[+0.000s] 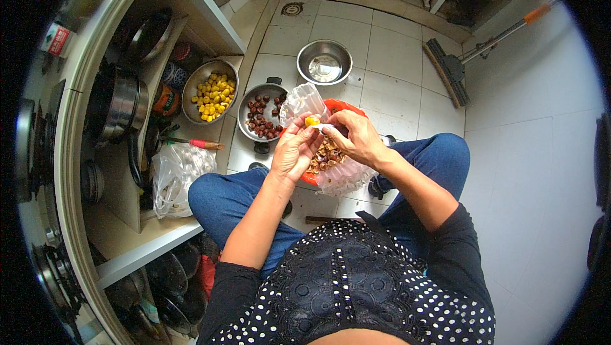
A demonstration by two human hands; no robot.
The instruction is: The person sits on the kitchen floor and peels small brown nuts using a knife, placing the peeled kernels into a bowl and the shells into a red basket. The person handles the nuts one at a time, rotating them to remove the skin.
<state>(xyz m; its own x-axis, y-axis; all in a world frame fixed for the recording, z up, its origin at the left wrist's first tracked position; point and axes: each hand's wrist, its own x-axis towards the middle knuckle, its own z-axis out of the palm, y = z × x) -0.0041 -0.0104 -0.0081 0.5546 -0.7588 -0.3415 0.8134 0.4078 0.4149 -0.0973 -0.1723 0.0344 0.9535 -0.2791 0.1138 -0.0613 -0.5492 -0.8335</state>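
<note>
My left hand (297, 150) pinches a peeled yellow chestnut (312, 121) between thumb and fingers. Close against it, my right hand (357, 131) grips a small whitish thing (322, 126); its kind is hard to make out. Below both hands stands a red plastic tub (310, 179) lined with a clear plastic bag (341, 180). Brown chestnut shells (328, 156) lie in it. Left of the tub, a two-handled metal pan (245, 128) holds unpeeled brown chestnuts (262, 115). Yellow peeled chestnuts (214, 94) fill part of a steel bowl (187, 106) beside the cabinet.
Another steel bowl (324, 62) with clear liquid sits on the tiled floor. A floor brush (446, 73) leans by the right wall. On my left, an open cabinet holds pots (126, 104), jars (167, 98), a red-handled tool (206, 144) and a plastic bag (179, 178).
</note>
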